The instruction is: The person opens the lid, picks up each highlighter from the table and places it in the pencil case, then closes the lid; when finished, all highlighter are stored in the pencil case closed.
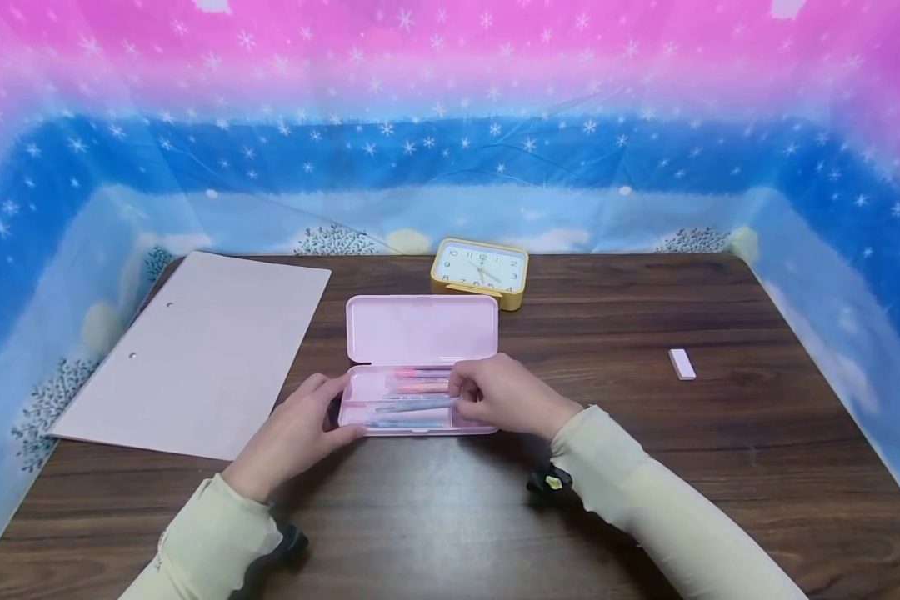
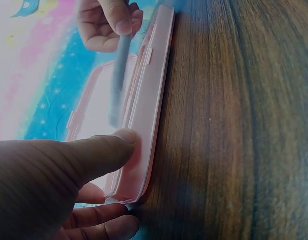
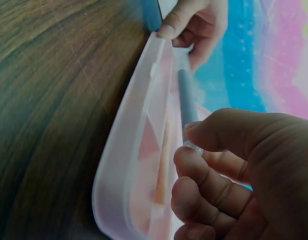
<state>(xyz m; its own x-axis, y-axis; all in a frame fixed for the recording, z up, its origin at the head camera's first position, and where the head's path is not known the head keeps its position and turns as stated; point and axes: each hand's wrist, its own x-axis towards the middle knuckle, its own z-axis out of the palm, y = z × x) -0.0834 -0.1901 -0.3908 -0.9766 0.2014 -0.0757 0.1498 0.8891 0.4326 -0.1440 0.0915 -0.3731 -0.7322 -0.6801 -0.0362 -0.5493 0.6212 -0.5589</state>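
A pink pencil case (image 1: 422,329) lies with its lid up in the middle of the table, several pens in its tray. My left hand (image 1: 292,429) grips the case's left end, thumb on the front wall and fingers around the end and back. Between thumb and fingertips, my right hand (image 1: 506,396) pinches one end of a grey pen (image 3: 187,97), which is raised over the tray and points toward the left hand. Below it in the right wrist view, an orange pen (image 3: 162,175) lies inside the case. My right hand covers the tray's right part in the head view.
A yellow alarm clock (image 1: 480,271) stands right behind the case. To the left lies a large pale board with two holes (image 1: 202,354). A small white eraser (image 1: 682,364) rests on the table (image 1: 607,308) at the right. A snowflake-patterned cloth (image 1: 435,150) hangs around the table.
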